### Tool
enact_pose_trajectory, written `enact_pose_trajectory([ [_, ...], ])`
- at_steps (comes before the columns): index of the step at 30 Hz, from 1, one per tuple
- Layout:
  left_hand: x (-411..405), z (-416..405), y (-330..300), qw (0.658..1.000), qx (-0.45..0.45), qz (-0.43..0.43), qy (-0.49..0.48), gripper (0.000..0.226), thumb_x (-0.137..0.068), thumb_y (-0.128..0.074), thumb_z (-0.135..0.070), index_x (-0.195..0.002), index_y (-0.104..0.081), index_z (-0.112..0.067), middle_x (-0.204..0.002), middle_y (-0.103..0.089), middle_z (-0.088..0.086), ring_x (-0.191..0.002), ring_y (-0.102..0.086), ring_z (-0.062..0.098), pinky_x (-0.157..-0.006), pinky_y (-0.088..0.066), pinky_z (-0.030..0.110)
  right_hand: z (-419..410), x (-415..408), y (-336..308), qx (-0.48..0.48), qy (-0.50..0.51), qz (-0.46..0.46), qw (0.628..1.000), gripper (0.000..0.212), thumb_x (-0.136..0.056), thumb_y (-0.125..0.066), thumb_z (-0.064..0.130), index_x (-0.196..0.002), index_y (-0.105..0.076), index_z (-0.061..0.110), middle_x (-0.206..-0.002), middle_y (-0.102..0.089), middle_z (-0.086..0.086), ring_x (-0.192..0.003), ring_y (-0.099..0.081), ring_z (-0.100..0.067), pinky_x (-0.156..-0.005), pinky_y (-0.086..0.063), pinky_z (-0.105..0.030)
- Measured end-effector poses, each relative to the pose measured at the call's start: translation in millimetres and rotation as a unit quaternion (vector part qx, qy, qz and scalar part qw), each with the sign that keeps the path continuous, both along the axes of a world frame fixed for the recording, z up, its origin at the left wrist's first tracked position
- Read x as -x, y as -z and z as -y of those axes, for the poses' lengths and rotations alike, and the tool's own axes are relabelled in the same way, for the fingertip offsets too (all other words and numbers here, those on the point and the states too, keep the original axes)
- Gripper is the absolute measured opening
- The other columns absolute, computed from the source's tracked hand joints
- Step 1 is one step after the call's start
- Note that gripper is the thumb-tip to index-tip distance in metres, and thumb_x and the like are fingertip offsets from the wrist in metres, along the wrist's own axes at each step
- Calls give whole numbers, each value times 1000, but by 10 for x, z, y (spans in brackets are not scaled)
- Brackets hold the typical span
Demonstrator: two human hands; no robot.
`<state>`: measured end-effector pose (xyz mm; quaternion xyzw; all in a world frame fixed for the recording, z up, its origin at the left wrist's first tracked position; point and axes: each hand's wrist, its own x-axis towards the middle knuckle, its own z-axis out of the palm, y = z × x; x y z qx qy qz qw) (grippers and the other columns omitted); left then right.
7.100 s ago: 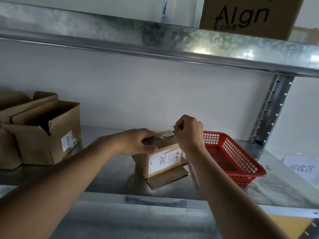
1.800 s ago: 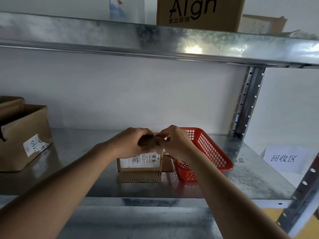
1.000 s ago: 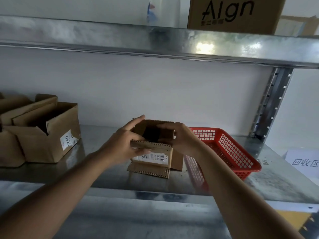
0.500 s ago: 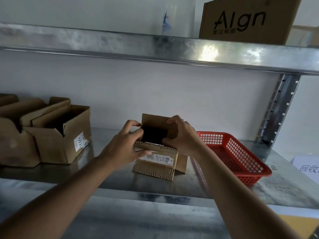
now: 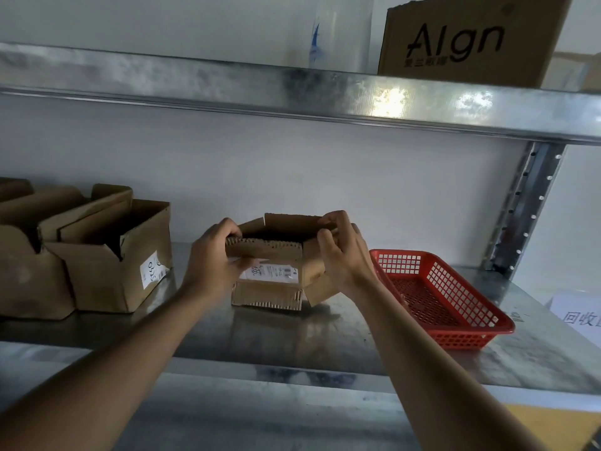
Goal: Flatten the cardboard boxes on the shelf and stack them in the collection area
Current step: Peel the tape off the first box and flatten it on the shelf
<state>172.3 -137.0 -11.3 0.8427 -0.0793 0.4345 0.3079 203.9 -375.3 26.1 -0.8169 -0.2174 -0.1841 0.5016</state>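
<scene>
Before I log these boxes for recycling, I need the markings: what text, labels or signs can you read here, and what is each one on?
"AIgn": big cardboard box on the upper shelf; the small line under it is too blurred to read.
"回收", cut off by the frame edge: white paper sign at the right.
White label on the small box the hands hold: print too small to read.
White sticker on the open box at left: handwriting, not legible.

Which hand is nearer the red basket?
Right. The right hand grips the small box's right end, beside the red basket; the left hand holds the box's far side.
</scene>
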Motion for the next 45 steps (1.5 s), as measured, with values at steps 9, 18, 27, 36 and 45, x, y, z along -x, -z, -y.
enact_pose_trajectory([
  [9, -102, -113, -80, 977, 192, -66, 71, 83, -75, -90, -19, -140, -42, -39, -131, -47, -24, -109, -52, -9, -82, -51, 17, 52, -199, 177, 18, 38, -89, 995, 32, -106, -54, 33, -129, -34, 28, -117, -61, -2, -87, -65, -18, -57, -57, -24],
  [18, -56, 27, 143, 986, 33, -156, 54, 58, -93, -68, -42, -148, -54, -33, -171, -12, -3, -155, -15, 14, -122, -22, 35, 47, -234, 294, 25, 120, -74, 990, 42, -108, -50, 19, -145, -31, 25, -93, -65, 3, -63, -65, -18, -41, -42, -27],
  [27, -95, 85, 401, 924, -101, -368, -2, 63, -101, -50, -60, -153, -48, -25, -174, 7, 4, -157, -13, 39, -124, -23, 52, -32, -200, 591, 167, 140, -177, 960, 44, -98, -67, 33, -134, -48, 14, -123, -50, -10, -83, -51, -15, -61, -43, -23],
  [36, -11, 193, 683, 905, -195, -377, -4, 49, -110, -34, -48, -154, -47, -32, -174, -1, 7, -158, -2, 40, -126, -18, 53, -71, -140, 908, 302, 54, -163, 938, 43, -107, -50, 38, -144, -45, 18, -143, -35, -16, -131, -45, -34, -112, -44, -48],
  [45, 19, 154, 739, 878, -299, -372, 24, 63, -109, -22, -55, -164, -27, -24, -172, -16, 2, -158, -14, 23, -127, -17, 38, -86, -95, 1133, 455, -71, -36, 887, 65, -102, -18, 71, -161, -22, 44, -172, -16, 1, -159, -9, -24, -126, -9, -46],
])
